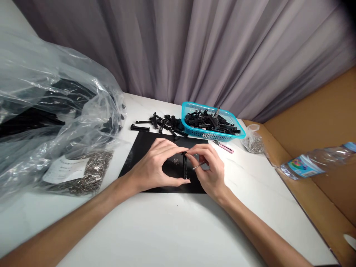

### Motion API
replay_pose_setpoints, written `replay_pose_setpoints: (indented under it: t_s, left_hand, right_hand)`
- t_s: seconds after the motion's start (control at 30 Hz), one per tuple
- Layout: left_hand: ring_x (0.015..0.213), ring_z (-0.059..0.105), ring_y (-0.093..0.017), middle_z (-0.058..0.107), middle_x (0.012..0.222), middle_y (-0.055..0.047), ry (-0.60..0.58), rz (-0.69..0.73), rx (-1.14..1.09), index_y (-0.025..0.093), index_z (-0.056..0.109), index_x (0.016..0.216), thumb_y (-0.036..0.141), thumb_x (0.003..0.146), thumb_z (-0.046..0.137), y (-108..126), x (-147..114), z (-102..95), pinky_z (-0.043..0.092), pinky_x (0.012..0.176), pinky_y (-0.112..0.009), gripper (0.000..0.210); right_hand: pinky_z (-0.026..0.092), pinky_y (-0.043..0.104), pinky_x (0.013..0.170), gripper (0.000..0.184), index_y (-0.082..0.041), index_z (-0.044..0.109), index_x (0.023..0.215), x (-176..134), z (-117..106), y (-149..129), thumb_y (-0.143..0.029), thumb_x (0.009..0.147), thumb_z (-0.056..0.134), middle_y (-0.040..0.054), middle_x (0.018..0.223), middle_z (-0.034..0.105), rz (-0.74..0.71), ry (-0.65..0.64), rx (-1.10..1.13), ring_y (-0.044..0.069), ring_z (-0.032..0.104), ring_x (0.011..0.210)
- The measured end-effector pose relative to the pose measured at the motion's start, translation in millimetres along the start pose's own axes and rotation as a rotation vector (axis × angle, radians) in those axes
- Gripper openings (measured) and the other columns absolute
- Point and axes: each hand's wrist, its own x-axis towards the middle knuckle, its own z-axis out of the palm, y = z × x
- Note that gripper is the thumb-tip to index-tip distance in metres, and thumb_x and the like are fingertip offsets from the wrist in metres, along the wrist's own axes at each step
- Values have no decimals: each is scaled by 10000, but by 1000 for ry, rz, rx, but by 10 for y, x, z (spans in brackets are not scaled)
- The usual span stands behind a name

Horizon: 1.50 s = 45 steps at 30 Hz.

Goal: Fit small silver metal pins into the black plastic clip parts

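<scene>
Between the thumb and index finger of my left hand [155, 165] a slim black plastic part [185, 167] is held lengthwise above a black mat [164, 187]. The fingertips of my right hand [210, 168] pinch at the part's far end. A thin metal tool [198, 166], perhaps tweezers, also sits in my right hand; its kind is partly hidden by the fingers. A small heap of tiny metal pieces [175, 161] lies on the mat just past my left hand.
Loose black parts [162, 124] lie behind the mat, beside a blue basket [213, 135] of similar ones. A pink-handled cutter [226, 147] lies before it. Bags of metal pieces [96, 172] and a small bag [253, 142] flank the area. A bottle [306, 165] lies at right.
</scene>
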Motion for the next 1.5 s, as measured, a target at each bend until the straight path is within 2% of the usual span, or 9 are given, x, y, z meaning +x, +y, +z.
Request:
replay_pose_setpoints:
  t_s: [0.3, 0.43, 0.57, 0.67, 0.8, 0.9, 1.1, 1.3, 1.5]
  left_hand:
    - [1039, 671, -276, 739, 1077, -72, 6, -11, -3, 205, 641, 1297, 362, 734, 881, 54, 7, -4, 481, 994, -464, 633]
    - [1011, 661, -270, 733, 1041, -57, -5, -41, -17, 216, 637, 1277, 340, 724, 870, 79, 15, -1, 487, 957, -449, 613]
    - [1023, 644, -269, 716, 1041, -61, 12, -60, -22, 207, 629, 1258, 333, 715, 878, 63, 10, 9, 495, 947, -438, 611]
    - [1028, 634, -264, 703, 1035, -58, 12, -85, -33, 200, 638, 1239, 343, 703, 892, 35, 4, 14, 499, 951, -429, 611]
    - [1018, 628, -260, 693, 1029, -50, -21, -115, -39, 206, 635, 1232, 366, 695, 895, 9, -11, 20, 486, 972, -441, 617]
    - [1020, 622, -258, 687, 1035, -45, -43, -132, -46, 225, 618, 1247, 380, 701, 889, -6, -27, 26, 484, 974, -445, 629]
    - [1045, 614, -269, 673, 1070, -60, -53, -127, -52, 211, 607, 1229, 379, 693, 892, -26, -38, 47, 478, 981, -446, 630]
    - [1047, 621, -278, 693, 1058, -55, -108, -98, -60, 203, 632, 1185, 314, 703, 874, -7, -37, 56, 462, 966, -446, 550]
    - [1066, 610, -274, 700, 1079, -60, -179, -106, -82, 221, 630, 1238, 319, 735, 870, -30, -78, 83, 460, 979, -446, 565]
  right_hand:
    - [609, 366, 686, 208, -277, 728, 1082, -17, -24, 35, -128, 996, 610, 79, 1030, 739, -133, -30, -97, 212, 720, 897]
    - [628, 366, 680, 197, -281, 767, 1042, -1, -43, 33, -172, 1008, 607, 77, 999, 758, -115, -49, -103, 207, 733, 854]
    - [618, 337, 654, 221, -291, 782, 1081, 3, -57, 30, -171, 1005, 614, 70, 1038, 755, -83, -61, -39, 189, 727, 846]
    - [596, 333, 663, 215, -299, 785, 1102, 33, -83, -2, -195, 1002, 625, 68, 1073, 737, 12, -85, 43, 186, 704, 857]
    - [518, 318, 595, 142, -289, 795, 1032, 83, -116, -42, -279, 987, 661, 57, 1034, 711, 206, -130, 169, 166, 624, 763]
    - [473, 315, 578, 127, -274, 792, 997, 98, -118, -32, -337, 973, 684, 55, 1006, 707, 307, -136, 258, 172, 604, 768]
    - [525, 332, 668, 159, -269, 768, 1008, 105, -114, 39, -392, 907, 763, 50, 1055, 754, 524, -159, 417, 198, 651, 824]
    - [461, 277, 603, 276, -226, 755, 951, 146, -132, 67, -446, 808, 842, 21, 911, 711, 628, -231, 498, 139, 562, 698]
    - [399, 265, 572, 406, -200, 740, 970, 163, -120, 70, -556, 796, 826, -8, 790, 620, 674, -358, 504, 124, 511, 657]
